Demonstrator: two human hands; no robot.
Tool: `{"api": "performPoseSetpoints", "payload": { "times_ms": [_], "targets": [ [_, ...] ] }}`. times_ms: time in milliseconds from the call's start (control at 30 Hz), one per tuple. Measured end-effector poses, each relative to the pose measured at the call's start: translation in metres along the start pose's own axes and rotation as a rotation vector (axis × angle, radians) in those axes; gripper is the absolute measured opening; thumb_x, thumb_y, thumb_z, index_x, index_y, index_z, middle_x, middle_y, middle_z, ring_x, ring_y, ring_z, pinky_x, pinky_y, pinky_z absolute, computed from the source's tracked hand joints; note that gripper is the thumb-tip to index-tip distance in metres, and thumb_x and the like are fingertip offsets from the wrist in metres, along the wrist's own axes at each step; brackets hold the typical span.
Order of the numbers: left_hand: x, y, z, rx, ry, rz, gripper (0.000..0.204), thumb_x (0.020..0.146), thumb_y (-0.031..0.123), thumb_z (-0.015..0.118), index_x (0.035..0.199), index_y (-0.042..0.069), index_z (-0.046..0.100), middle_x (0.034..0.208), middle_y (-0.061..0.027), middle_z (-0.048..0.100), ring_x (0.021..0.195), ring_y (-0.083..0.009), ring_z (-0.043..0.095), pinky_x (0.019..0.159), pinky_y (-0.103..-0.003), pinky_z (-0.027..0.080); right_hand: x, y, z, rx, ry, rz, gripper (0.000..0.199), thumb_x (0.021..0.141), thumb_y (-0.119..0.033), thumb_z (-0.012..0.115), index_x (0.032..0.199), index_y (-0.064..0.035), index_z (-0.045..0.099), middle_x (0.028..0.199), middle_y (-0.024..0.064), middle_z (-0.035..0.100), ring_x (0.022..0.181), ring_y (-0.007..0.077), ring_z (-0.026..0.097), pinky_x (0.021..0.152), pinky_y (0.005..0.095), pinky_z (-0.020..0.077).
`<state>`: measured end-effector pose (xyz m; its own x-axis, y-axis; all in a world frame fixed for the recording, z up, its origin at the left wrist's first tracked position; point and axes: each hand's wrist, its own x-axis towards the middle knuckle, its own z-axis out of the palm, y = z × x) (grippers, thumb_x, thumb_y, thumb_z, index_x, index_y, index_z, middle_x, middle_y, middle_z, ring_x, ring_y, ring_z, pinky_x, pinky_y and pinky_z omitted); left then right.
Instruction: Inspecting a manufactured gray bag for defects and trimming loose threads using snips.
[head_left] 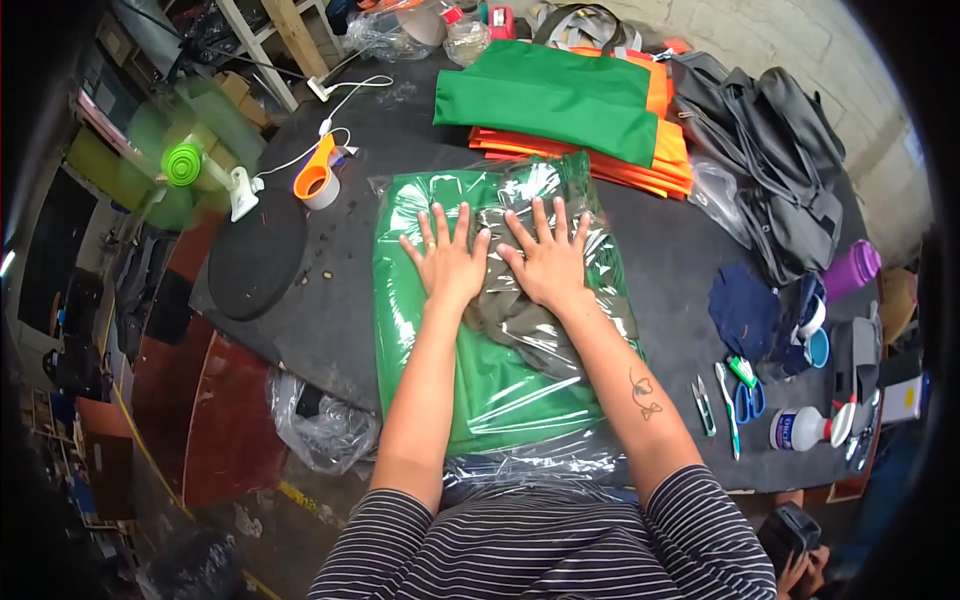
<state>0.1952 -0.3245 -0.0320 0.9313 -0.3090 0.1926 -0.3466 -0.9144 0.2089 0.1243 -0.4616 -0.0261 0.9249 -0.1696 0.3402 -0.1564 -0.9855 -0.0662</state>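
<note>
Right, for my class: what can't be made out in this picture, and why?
Palms of the bare left hand and bare right hand: head view, hidden behind their backs.
Part of the clear plastic package of green fabric: head view, beneath both hands.
Top of the bright orange fabric stack: head view, mostly covered by flat green fabric.
Blades of the green-and-white fan: head view, blurred.
</note>
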Motion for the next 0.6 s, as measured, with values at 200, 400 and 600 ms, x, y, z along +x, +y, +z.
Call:
{"api": "performPoseSetpoints", "payload": {
  "times_ms": [200, 400, 600],
  "targets": [
    [0.001, -0.002, 0.002, -0.074, -0.088, -0.036, 0.061, 0.092, 0.057, 0.029, 0.145, 0.025, 0.027, 0.151, -0.015, 0.017, 0.14, -0.0347, 0.011, 0.108, -0.06, -0.004, -0.001, -0.001, -0.001, 0.026, -0.009, 0.012, 0.055, 0.092, -0.056, 0.032, 0.138, -0.0284, 0.04, 0.146, 0.0148, 0.031, 0.139, 0.0353, 0.016, 0.108, 0.0608, -0.0017],
    [0.014, -0.007, -0.01, -0.317, -0.274, -0.046, 0.065, 0.092, 0.06, 0.023, 0.147, 0.026, 0.015, 0.154, -0.0141, 0.001, 0.141, -0.0362, -0.004, 0.102, -0.065, -0.011, 0.009, 0.002, -0.001, 0.089, -0.205, 0.064, 0.061, 0.092, -0.06, 0.022, 0.143, -0.0273, 0.031, 0.149, 0.0172, 0.023, 0.14, 0.0383, 0.005, 0.104, 0.0649, -0.0086],
    [-0.042, -0.096, -0.098, -0.241, 0.253, 0.625, 0.054, 0.085, 0.013, 0.055, 0.137, 0.01, 0.04, 0.145, -0.0191, 0.032, 0.137, -0.0358, 0.023, 0.109, -0.05, 0.018, -0.02, 0.095, -0.092, 0.708, 0.071, -0.254, 0.043, 0.093, -0.028, 0.051, 0.129, -0.0069, 0.048, 0.127, 0.0151, 0.052, 0.122, 0.0308, 0.047, 0.101, 0.0354, 0.0364]
  ]
}}
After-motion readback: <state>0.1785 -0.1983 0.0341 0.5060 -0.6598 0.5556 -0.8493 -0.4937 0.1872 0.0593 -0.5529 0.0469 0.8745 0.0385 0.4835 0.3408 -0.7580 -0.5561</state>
